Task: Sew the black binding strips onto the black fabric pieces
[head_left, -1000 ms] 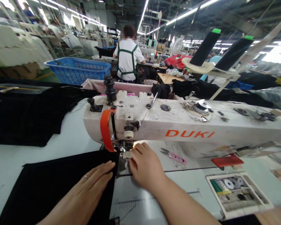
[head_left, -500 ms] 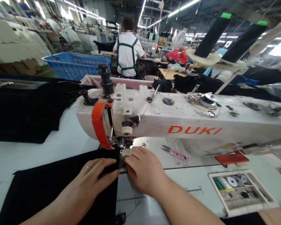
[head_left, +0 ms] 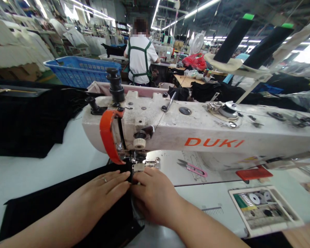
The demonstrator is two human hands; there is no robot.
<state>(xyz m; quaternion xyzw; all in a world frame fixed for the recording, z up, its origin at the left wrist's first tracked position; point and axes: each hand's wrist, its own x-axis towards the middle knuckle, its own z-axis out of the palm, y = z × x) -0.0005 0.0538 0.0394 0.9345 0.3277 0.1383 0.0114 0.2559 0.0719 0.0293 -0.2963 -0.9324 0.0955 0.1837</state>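
A piece of black fabric (head_left: pixel 46 196) lies on the pale sewing table, its far end under the needle area of the sewing machine (head_left: pixel 165 127). My left hand (head_left: pixel 100 193) rests flat on the fabric, fingers stretched toward the presser foot (head_left: pixel 133 159). Beside it, my right hand (head_left: pixel 155 196) is closed at the fabric's right edge, just in front of the needle. Its fingers curl under, so the grip itself is partly hidden. Fingertips of both hands nearly meet. A small metal block (head_left: pixel 138 167) sits just beyond the right fingers.
Pink thread snips (head_left: pixel 192 168) lie on the machine bed. To the right are a red part (head_left: pixel 254 173) and a tray of bobbins (head_left: pixel 266 229). Black garments (head_left: pixel 23 124) are piled at left. Behind stand a blue basket (head_left: pixel 80 70) and a person (head_left: pixel 140 58) with their back turned.
The fabric's near right corner has swung rightward below my right hand, and its left corner has shifted nearer. My left hand lies flatter, its fingers closer together.
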